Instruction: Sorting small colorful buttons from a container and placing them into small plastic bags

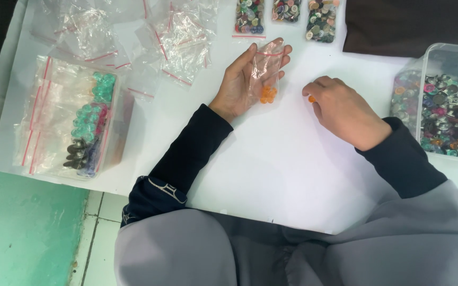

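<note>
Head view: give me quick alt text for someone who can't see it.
The left hand lies palm up holding a small clear bag with orange buttons inside, while the right hand pinches one orange button beside it over a white sheet. A clear tub of mixed buttons sits right; filled and empty bags lie left and above.

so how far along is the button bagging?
Done: three filled bags lie at the top and more fill the left box. In hand: left hand holds a bag with a few orange buttons; right hand pinches another. Left: the bin is full of mixed buttons, and empty bags remain.
</note>
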